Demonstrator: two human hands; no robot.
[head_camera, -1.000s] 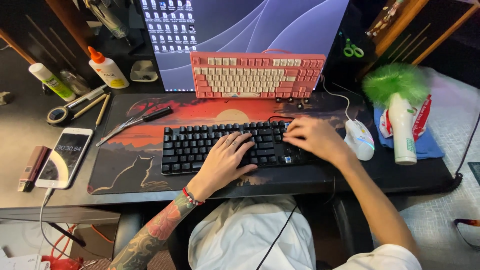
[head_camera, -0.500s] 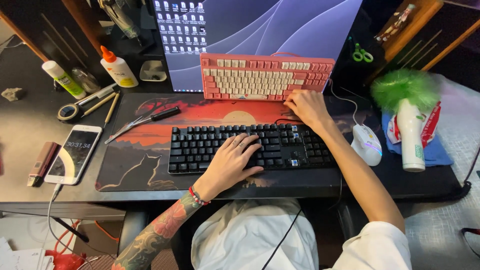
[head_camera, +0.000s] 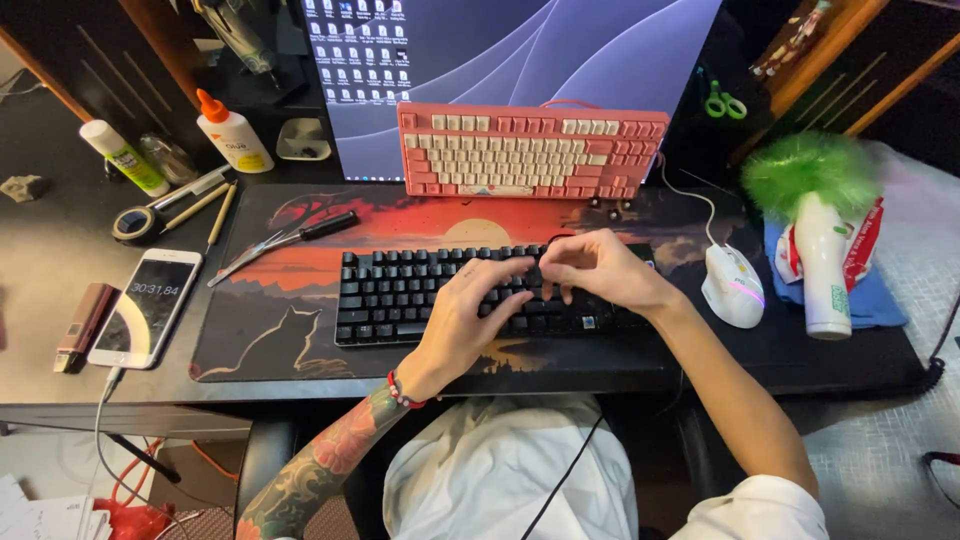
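Both hands now meet over the middle of the black keyboard (head_camera: 480, 295), which lies on the printed desk mat (head_camera: 300, 330) near the front edge of the surface (head_camera: 60, 290). Half a second ago the right hand (head_camera: 600, 270) was stretched far out to the pink keyboard (head_camera: 530, 150) propped against the monitor (head_camera: 520, 60); it has since drawn back to the near keyboard, so the work looks to have returned to the black one. Its fingers (head_camera: 560, 280) are curled narrowly, tips pinched together over the keys; whether they grip a keycap or some small part I cannot tell. The left hand (head_camera: 470, 310) has stayed on the keys, its fingers (head_camera: 505, 268) loosely spread and resting flat, holding nothing visible.

To the right sits a white mouse (head_camera: 733, 285), untouched. Far left of the mat lie a phone (head_camera: 145, 305), a glue bottle (head_camera: 232, 132) and a black-handled tool (head_camera: 285, 240).
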